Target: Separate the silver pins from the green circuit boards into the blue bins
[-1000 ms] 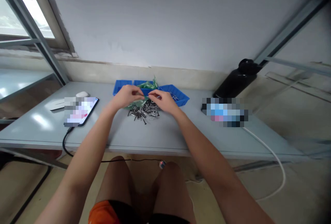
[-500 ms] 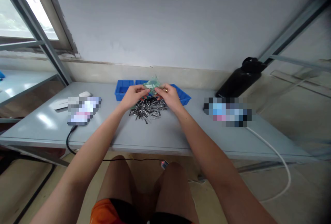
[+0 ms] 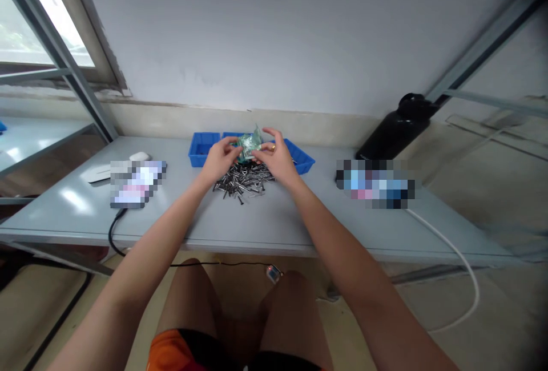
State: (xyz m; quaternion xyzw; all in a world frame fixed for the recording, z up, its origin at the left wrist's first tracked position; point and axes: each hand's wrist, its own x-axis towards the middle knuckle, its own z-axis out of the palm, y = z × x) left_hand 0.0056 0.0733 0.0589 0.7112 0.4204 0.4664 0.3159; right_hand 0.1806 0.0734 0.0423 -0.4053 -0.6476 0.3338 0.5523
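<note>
A small crinkled greenish plastic bag is held up between my two hands, above a pile of screws. My left hand pinches its left side with thumb and fingers. On the right side, my right hand grips the bag's lower edge, its index finger raised off it. The loose dark and silver screws lie heaped on the table just below the hands. Behind them stand blue plastic bins: the left bin, a middle one mostly hidden by the bag, and the right bin, turned at an angle.
A phone with a black cable and a white earbud case lie on the left of the grey table. To the right are a black bottle and a second device with a white cable. A wall rises behind.
The bag has turned and its flat face shows more between my hands. My right index finger has lifted away from it. The screws and bins have stayed put.
</note>
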